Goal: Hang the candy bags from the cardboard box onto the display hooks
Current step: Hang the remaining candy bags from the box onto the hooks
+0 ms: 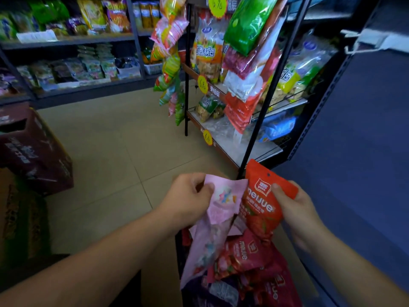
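Your left hand has its grip pinched on the upper edge of a pink candy bag, thumb on the front and fingers curled behind. The bag's lower end trails down into the cardboard box. Your right hand has its grip closed on the top corner of a red candy bag, thumb across the face. The two bags touch side by side, just above the box's pile of dark red bags.

The open room is on your left and ahead, where bare tiled floor runs to the back shelves. On your right a blue wall panel closes the side.

Directly ahead, the front post of the black display rack comes down to just behind the red bag's top edge. Hanging packs of red and white overlap that post higher up. A strip of striped packets dangles off the rack's far corner into the aisle. A dark red carton stands on the floor to your left, well apart from the hands.
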The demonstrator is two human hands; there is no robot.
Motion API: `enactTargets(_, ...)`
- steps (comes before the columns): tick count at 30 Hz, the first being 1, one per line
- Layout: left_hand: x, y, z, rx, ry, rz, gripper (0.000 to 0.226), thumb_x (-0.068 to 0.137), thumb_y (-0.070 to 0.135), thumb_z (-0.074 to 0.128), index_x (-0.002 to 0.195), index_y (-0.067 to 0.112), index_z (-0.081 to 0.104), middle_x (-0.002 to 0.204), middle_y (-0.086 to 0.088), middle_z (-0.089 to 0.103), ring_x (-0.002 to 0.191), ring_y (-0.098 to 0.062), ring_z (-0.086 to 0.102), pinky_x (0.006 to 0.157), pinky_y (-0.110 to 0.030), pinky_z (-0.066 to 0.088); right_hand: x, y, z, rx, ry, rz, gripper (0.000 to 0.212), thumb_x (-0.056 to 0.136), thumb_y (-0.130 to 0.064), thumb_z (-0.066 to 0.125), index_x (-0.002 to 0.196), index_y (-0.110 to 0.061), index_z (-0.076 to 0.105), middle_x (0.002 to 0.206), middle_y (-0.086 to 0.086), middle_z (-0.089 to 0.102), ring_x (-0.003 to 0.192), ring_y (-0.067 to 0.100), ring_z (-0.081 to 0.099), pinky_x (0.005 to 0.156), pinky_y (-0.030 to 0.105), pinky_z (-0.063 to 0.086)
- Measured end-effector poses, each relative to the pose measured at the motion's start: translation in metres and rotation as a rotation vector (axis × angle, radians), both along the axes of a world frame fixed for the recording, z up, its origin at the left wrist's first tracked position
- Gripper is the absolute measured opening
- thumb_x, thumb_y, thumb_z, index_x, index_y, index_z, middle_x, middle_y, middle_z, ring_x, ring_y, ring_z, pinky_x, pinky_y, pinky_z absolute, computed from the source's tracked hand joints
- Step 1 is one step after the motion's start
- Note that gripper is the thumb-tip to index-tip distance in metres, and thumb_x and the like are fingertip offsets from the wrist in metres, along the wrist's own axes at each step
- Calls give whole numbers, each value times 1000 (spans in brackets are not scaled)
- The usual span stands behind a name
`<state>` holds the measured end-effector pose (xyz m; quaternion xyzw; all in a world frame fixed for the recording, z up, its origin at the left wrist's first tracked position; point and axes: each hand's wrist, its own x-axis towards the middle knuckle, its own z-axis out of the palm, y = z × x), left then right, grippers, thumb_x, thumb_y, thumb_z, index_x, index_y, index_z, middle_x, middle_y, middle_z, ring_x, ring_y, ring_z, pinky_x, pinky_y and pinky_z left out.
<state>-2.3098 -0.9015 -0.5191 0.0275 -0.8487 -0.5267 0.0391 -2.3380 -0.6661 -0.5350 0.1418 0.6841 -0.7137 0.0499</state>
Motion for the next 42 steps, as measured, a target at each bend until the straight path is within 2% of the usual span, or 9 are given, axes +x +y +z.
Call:
enactTargets(4, -12, 5, 13, -32, 42, -39, 43, 87, 44, 57, 80, 3, 67, 73, -22, 67, 59, -12, 50, 52, -34, 42, -8, 15, 2, 154, 15, -7, 13, 102, -27, 62, 102, -14, 65, 98, 11, 76, 71, 12, 73, 67, 32, 55)
enactTargets(8, -20, 3, 32, -10, 103, -77, 35, 97, 30, 62, 76, 2, 59, 63, -8, 52, 58, -11, 42, 51, -28, 37, -14, 24, 9, 137, 19, -29, 18, 102, -24, 62, 105, -7, 64, 94, 11, 75, 73, 19, 69, 68, 34, 53)
enactTargets(12, -20, 6, 32, 155, 83, -61, 28, 95, 35, 63, 86, 10, 70, 83, -20, 73, 63, -24, 61, 61, -45, 54, -9, 19, 27, -86, 23, 92, 15, 99, -19, 63, 109, -8, 65, 94, 14, 72, 73, 21, 70, 63, 31, 57)
enactTargets(15, -19, 22, 25, 176, 83, 11, 18, 95, 20, 69, 80, 12, 72, 76, -19, 71, 60, -14, 55, 57, -33, 48, 3, 15, 46, -247, 12, 176, 13, 98, -16, 60, 105, -7, 67, 91, 13, 75, 74, 19, 74, 60, 28, 60)
enactTargets(26, 8, 87, 42, 260, 132, -80, 13, 99, 11, 62, 86, 9, 64, 62, 15, 59, 55, 6, 49, 55, -10, 39, 45, 46, 80, 189, 234, -9, 13, 98, -17, 68, 89, -9, 70, 82, 15, 73, 73, 18, 69, 69, 39, 56)
enactTargets(32, -5, 120, 90, -13, 208, -254, 36, 100, 8, 48, 99, 43, 58, 102, 12, 67, 93, -3, 63, 77, -15, 45, 62, 91, 127, 266, 264, -265, 10, 97, -16, 68, 89, -11, 71, 76, 3, 77, 62, 9, 69, 56, 26, 54)
enactTargets(36, 0, 158, 145, -88, 247, -390, 30, 105, 17, 37, 106, 41, 55, 85, 7, 60, 62, 1, 55, 60, -16, 41, 73, 138, 189, 146, 263, -374, 8, 95, -8, 68, 98, -1, 68, 73, 7, 74, 55, 11, 71, 45, 23, 52)
enactTargets(39, 5, 188, 186, -36, 329, -464, 9, 98, 43, 54, 107, 41, 53, 103, 11, 63, 85, -3, 60, 73, -15, 43, 89, 167, 232, 184, 323, -395, 12, 91, -12, 75, 96, -3, 69, 78, 9, 79, 61, 17, 75, 49, 27, 56)
enactTargets(42, 13, 213, 222, -79, 347, -566, 44, 78, 58, 77, 110, 44, 50, 98, 16, 60, 77, 2, 58, 68, -18, 43, 108, 189, 268, 226, 370, -389, 24, 83, -18, 85, 94, -3, 71, 84, 13, 80, 69, 23, 78, 57, 32, 60)
